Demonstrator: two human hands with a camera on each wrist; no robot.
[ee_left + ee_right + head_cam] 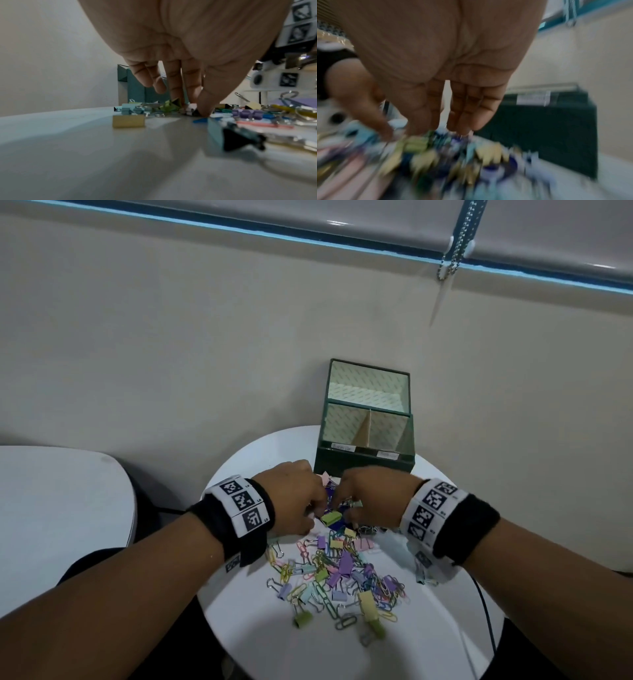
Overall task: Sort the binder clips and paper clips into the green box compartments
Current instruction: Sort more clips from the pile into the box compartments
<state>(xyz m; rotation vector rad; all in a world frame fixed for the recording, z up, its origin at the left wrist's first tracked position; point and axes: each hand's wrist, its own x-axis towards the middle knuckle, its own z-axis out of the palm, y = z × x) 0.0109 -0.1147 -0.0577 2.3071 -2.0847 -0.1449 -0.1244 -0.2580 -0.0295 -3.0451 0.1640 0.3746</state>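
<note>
Head view shows a dark green cardboard box (364, 463) standing at the far edge of the round white counter (281, 642), against the wall, its lid raised upright behind it. A thin divider splits the inside into a left and a right compartment, each with a small white label on the front rim; the writing is too small to read. Both compartments show only their pale patterned lining, with no clips visible in them from this angle.

The pile of pastel binder clips and coloured wire paper clips (337, 571) lies spread over the middle of the counter, from just in front of the box toward the near edge. An olive-green binder clip (331, 518) sits at the far end of the pile, between the two hands.

The left hand (294, 498) reaches down into the far end of the pile, fingers bent. In the left wrist view its thumb and fingertips (202, 108) meet at the counter around a small pale pink binder clip (190, 110), pinching it. A yellow binder clip (128, 120) lies apart from the pile on bare counter.

The right hand (373, 494) hangs over the same end of the pile, just in front of the box. The right wrist view is heavily blurred; the fingers (471, 115) point down, fairly straight and close together, and I cannot tell whether they hold anything.
</note>
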